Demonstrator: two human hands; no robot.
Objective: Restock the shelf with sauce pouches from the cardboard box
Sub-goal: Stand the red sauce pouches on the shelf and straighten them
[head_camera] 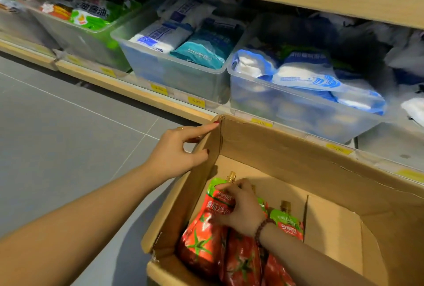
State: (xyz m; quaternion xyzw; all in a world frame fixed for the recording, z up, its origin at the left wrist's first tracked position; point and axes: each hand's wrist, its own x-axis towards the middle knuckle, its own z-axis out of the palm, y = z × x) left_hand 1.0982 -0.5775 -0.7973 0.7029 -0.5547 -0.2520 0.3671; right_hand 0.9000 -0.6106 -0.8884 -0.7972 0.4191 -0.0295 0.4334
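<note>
Running across the top and right of the view is a wooden shelf (142, 93), carrying clear plastic bins (174, 74) packed with blue, white and green packets, with yellow price tags (196, 101) sitting along its front edge. Below it, an open cardboard box (286, 152) is sitting on the grey tiled floor (57, 129), just in front of the shelf. Standing upright in the box's near left corner are red sauce pouches (202, 242) printed with tomatoes, each with a green top and a gold spout cap. The left hand (176, 150) is pinching the top edge of the box's left flap between thumb and forefinger, a ring showing on one finger. The right hand (238, 207), wearing a dark bead bracelet (261, 230), is reaching into the box and closing its fingers around the top of a pouch.
</note>
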